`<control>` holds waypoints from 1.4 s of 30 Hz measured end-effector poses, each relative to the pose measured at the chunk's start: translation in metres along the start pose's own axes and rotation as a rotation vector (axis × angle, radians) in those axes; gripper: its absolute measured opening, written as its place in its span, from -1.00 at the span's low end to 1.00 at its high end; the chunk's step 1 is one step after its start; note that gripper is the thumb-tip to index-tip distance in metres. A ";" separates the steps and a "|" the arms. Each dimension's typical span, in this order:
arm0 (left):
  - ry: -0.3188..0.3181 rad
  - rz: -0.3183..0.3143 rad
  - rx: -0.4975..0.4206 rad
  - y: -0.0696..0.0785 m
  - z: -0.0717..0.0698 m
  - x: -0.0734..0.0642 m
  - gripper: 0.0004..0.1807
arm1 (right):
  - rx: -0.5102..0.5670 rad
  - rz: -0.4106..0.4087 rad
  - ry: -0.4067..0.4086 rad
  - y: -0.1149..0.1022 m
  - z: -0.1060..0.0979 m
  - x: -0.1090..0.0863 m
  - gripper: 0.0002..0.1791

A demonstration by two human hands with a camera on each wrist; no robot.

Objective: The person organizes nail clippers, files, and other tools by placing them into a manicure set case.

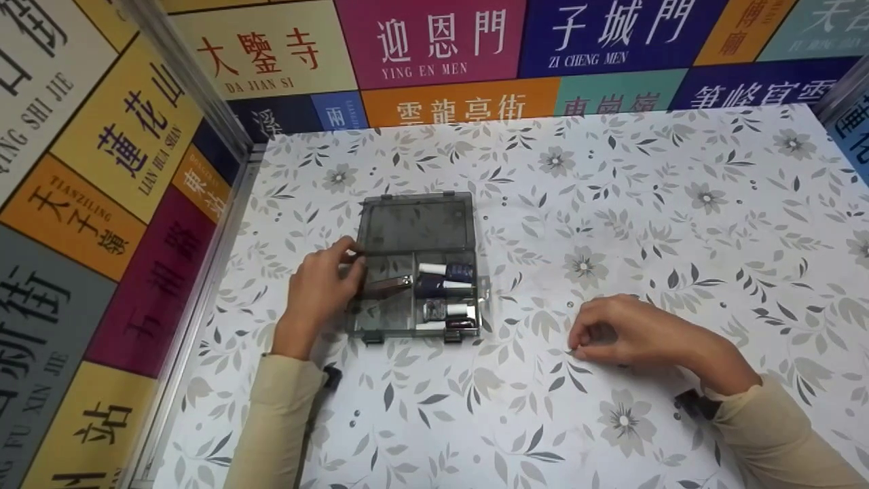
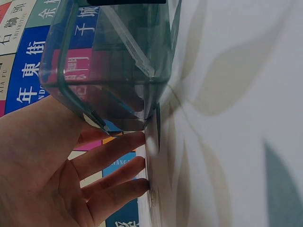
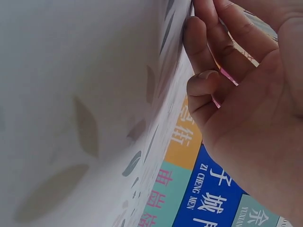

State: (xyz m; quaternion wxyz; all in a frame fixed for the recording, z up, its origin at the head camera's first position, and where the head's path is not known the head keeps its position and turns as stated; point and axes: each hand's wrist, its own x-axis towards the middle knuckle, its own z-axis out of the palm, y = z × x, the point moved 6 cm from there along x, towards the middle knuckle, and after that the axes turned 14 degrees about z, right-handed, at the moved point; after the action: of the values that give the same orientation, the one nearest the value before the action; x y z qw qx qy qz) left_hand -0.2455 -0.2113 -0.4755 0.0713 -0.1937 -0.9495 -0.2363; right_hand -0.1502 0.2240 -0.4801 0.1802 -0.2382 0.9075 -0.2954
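A smoky see-through plastic box [image 1: 416, 224] with compartments lies on the table. Its lower left compartment holds a nail clipper [image 1: 390, 285]; several small nail polish bottles [image 1: 445, 278] fill the lower right one. My left hand [image 1: 322, 288] touches the box's left side. In the left wrist view, the fingers [image 2: 116, 153] of this hand stretch out beside the box, their tips against the tabletop, while the thumb is mostly hidden. Further right, my right hand [image 1: 631, 333] rests on the table with loosely bent fingers; I see nothing in it.
The table [image 1: 516, 407] has a white cover printed with grey flowers and leaves. Panels with coloured place-name signs [image 1: 434, 41] stand behind it and along the left side [image 1: 122, 142]. Dark straps [image 1: 696, 404] show at the wrists.
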 end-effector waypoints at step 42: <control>0.003 -0.004 0.019 0.000 0.000 0.000 -0.82 | 0.088 0.013 0.097 -0.017 -0.004 0.015 -0.74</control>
State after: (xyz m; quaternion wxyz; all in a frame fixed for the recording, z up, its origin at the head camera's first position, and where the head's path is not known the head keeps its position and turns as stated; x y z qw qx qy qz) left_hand -0.2458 -0.2118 -0.4754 0.0742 -0.1906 -0.9520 -0.2278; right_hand -0.1589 0.2055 -0.4691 0.1481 -0.2098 0.9028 -0.3449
